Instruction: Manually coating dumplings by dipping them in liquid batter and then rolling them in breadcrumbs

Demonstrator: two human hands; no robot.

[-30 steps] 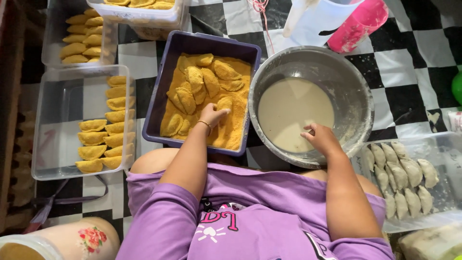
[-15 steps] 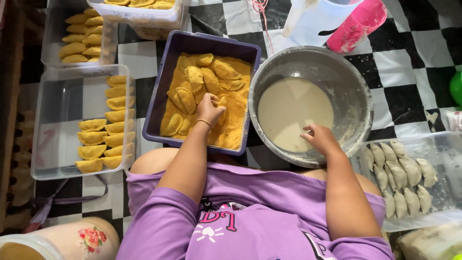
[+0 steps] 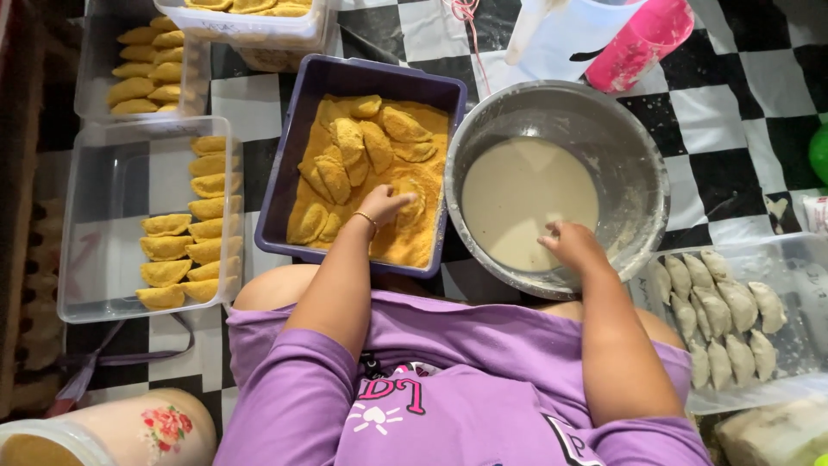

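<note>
- A clear plastic tray (image 3: 95, 216) lies at about nine o'clock on the checkered floor (image 3: 742, 129), holding a column of crumb-coated half-moon pastries (image 3: 203, 233) along its right side.
- At eleven o'clock a second clear tray (image 3: 90, 78) holds more coated pieces, and a third tub (image 3: 250, 26) sits at the top edge, partly over it.
- Just left of centre stands a purple rectangular tray (image 3: 285, 173) filled with orange breadcrumbs (image 3: 414, 246) and several coated pastries.
- The left hand (image 3: 384, 205) is inside this tray, fingers curled down onto a crumb-covered pastry (image 3: 412, 200) at the tray's four o'clock; whether it truly grips the piece cannot be told.
- Touching the purple tray's right side is a round metal bowl (image 3: 638, 173) of pale batter (image 3: 526, 198), at about one o'clock from the person.
- The right hand (image 3: 573, 246) rests at the bowl's six o'clock rim, fingers bent and loosely closed at the batter's edge; nothing can be seen held in them.
- At twelve to one o'clock, beyond the bowl, lie a pale plastic jug (image 3: 561, 43) and a pink cup (image 3: 642, 39), tipped over.
- At three to four o'clock a clear tray (image 3: 802, 259) holds uncoated pale pastries (image 3: 733, 319) in rows.
</note>
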